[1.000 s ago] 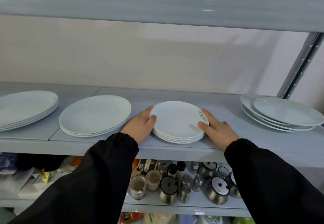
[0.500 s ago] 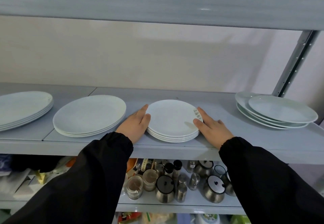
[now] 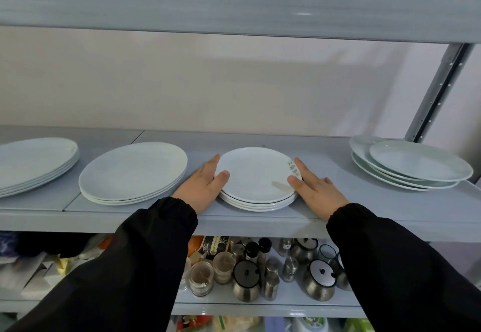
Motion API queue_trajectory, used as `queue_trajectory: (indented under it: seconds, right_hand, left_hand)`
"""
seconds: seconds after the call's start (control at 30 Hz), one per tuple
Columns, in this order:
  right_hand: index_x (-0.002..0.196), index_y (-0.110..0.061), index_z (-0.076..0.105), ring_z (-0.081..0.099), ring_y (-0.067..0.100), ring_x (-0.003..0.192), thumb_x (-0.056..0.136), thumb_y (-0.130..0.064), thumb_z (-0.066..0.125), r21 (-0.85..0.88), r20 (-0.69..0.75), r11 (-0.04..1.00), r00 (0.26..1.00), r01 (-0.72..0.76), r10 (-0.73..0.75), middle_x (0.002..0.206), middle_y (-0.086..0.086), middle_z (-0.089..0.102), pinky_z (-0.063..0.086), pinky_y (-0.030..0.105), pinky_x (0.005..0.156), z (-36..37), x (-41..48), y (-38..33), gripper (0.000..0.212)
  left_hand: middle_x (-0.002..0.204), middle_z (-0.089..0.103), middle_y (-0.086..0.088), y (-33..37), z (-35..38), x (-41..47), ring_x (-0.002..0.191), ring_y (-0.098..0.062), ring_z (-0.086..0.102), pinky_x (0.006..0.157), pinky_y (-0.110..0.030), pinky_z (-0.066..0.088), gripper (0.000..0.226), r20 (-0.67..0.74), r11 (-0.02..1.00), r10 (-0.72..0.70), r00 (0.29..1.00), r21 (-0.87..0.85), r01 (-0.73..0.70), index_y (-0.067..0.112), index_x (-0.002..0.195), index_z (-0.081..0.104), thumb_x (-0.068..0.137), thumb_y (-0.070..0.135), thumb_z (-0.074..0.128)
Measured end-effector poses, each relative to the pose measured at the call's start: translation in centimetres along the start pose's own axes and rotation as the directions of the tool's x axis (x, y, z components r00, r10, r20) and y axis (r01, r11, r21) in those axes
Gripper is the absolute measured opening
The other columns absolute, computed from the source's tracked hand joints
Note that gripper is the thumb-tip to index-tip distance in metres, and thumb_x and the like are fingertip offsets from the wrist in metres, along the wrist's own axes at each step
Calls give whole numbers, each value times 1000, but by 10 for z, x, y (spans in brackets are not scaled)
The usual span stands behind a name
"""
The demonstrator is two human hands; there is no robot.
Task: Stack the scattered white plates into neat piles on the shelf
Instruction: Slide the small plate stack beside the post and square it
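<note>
A small pile of white plates (image 3: 256,175) sits at the middle of the grey shelf (image 3: 338,217), near its front edge. My left hand (image 3: 203,187) lies flat against the pile's left side, thumb on the top rim. My right hand (image 3: 316,191) presses the right side with straight fingers, thumb on the rim. A wider pile of large plates (image 3: 132,173) stands to the left, and another large pile (image 3: 33,162) at the far left. At the far right, a pile of plates (image 3: 408,165) lies uneven, its top plate shifted to the right.
An upper shelf beam (image 3: 234,6) runs overhead. A metal upright (image 3: 440,89) stands at the back right. The lower shelf holds several jars, shakers and metal pots (image 3: 260,269), with boxes and bags (image 3: 39,266) to the left.
Both hands stay on the small middle pile. The pile and hands sit slightly further left in view than a second ago, mostly from the camera shifting.
</note>
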State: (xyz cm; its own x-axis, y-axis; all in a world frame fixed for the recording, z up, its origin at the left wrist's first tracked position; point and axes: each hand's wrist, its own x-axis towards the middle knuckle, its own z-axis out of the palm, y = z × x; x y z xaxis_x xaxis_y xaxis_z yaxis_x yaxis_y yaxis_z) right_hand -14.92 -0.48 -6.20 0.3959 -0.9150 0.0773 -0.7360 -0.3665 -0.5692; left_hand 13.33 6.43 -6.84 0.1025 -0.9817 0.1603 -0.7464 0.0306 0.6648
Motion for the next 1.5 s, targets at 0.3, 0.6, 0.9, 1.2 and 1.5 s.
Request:
queue_trajectory:
  seconds: [0.3,0.6,0.9,1.2,1.5]
  right_hand:
    - [145,-43,17,43,16,132,82,-70,25,-21,-18,998,998,52,-52,142,-11,50,14,46,115,2,5,4,70]
    - [150,-43,10,39,13,136,79,-74,21,-25,-17,998,998,55,-55,146,-11,46,11,48,117,2,2,6,78]
    - [149,-45,8,39,16,135,82,-80,20,-23,-17,998,998,54,-54,146,-9,46,8,50,117,-1,5,12,77]
    - [151,-42,17,19,12,145,89,-70,35,126,-61,975,983,180,-174,158,-10,26,18,44,118,-17,-8,17,70]
    - [149,-40,28,15,2,145,95,-52,47,16,-276,950,914,312,-296,155,-14,29,18,26,117,-123,-33,106,58]
  left_hand:
    - [153,36,-4,3,-2,-1,134,-21,37,110,-37,32,64,-8,996,4,1000,87,-3,26,153,18,96,47,39]
    - [158,26,2,1,0,1,141,-17,28,112,-35,27,66,-9,994,40,999,104,-39,26,154,16,96,50,37]
    - [157,28,4,3,4,1,141,-14,27,111,-32,25,64,-25,992,22,999,121,-19,29,154,17,97,51,37]
    - [155,35,2,23,0,-5,140,-20,33,107,-31,22,79,-211,999,-49,976,-29,43,35,148,33,79,74,33]
    - [155,28,13,137,48,40,140,-1,23,109,-20,16,51,-377,980,173,910,-21,-195,34,151,28,102,32,42]
